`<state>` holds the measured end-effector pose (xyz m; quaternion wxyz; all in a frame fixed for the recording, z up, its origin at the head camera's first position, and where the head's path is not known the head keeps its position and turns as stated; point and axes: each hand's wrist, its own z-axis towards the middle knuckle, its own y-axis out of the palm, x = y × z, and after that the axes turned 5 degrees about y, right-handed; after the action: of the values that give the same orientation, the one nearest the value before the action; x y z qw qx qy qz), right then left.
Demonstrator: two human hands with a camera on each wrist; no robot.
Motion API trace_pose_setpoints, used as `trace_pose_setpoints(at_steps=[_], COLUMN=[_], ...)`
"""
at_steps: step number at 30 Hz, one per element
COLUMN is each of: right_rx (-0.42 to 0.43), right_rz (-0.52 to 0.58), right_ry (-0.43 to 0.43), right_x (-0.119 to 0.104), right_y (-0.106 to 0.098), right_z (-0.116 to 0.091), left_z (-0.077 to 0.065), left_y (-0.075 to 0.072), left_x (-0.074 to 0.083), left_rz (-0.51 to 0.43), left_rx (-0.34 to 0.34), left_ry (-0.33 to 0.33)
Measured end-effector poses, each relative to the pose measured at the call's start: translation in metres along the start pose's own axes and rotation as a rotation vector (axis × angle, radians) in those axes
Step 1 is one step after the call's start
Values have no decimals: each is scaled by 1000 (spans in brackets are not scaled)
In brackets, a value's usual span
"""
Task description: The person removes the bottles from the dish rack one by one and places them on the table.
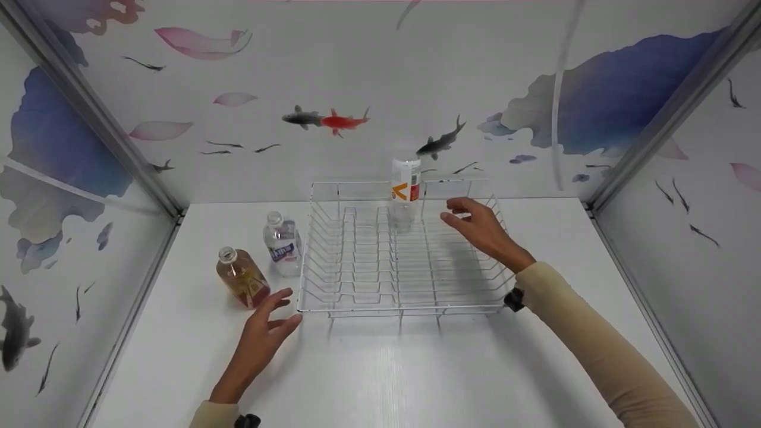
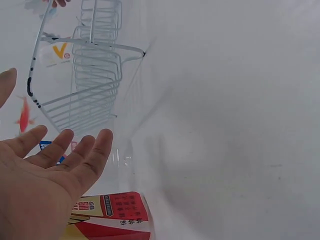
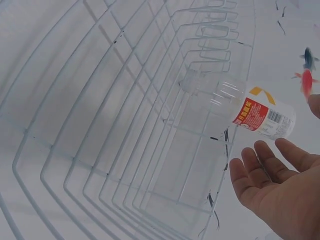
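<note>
A clear plastic bottle (image 1: 406, 187) with a white, orange and red label stands upside down at the back of a white wire rack (image 1: 416, 309). Its neck (image 3: 189, 82) points down among the wires in the right wrist view. Just right of this bottle, my right hand (image 1: 481, 229) hovers over the rack, fingers loosely bent and holding nothing. My left hand (image 1: 261, 339) is by the rack's front left corner, fingers spread and empty. Close beyond it stands an amber bottle (image 1: 242, 278) with a red and yellow label (image 2: 112, 215). A second clear bottle (image 1: 283, 245) stands beside the rack's left side.
The rack stands on a white table (image 1: 380, 374), raised on short wire legs. Upright wire dividers (image 1: 365, 255) fill its left half. Printed panels enclose the table at the back (image 1: 380, 71), left (image 1: 65, 238) and right (image 1: 684, 226).
</note>
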<state>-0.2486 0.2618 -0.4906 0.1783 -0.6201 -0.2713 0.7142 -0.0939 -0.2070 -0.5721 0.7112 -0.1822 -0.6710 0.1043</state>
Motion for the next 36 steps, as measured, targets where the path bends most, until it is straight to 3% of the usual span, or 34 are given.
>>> trace_pose_setpoints(at_steps=[11,23,30,36], right_rx=[-11,-30,-37,-54], right_rz=[7,-4,-2,-19], right_ry=[8,4,7,16], right_x=[1,2,-1,-1], right_y=[4,6,7,9], right_z=[1,9,16,22], left_z=[3,11,20,24], left_y=[5,17,28,35], left_x=[8,12,15,12], left_rz=[-25,-53,-121,-112], left_rx=[-37,-101,-108,-85], left_ry=[59,48,46,16])
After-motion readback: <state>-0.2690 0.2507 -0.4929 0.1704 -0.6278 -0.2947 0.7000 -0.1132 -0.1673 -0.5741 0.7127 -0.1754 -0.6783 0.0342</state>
